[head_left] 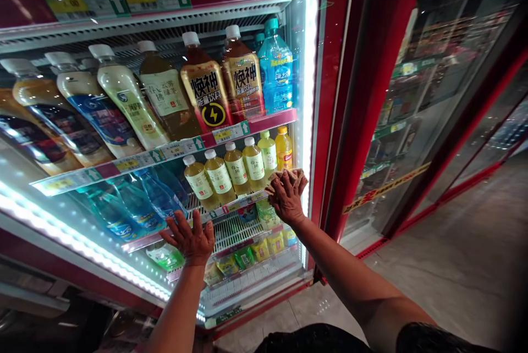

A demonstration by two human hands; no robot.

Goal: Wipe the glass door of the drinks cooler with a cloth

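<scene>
My right hand (287, 199) holds a crumpled brownish cloth (300, 177) under its fingers, at the right end of a lower shelf in a lit drinks cooler. Just behind the cloth stand an orange-yellow bottle (284, 147) and a pale green bottle (268, 149). My left hand (193, 238) is empty with its fingers spread, in front of the edge of the same shelf. Several small tea bottles (220, 177) with white caps stand above and between my hands. Whether either hand touches the shelf or a glass pane, I cannot tell.
Large bottles (204, 89) line the shelf above, with price tags (177, 149) along its edge. Blue water bottles (127, 204) lie to the left. A red door frame (371, 89) rises on the right, beside a tiled floor (445, 265).
</scene>
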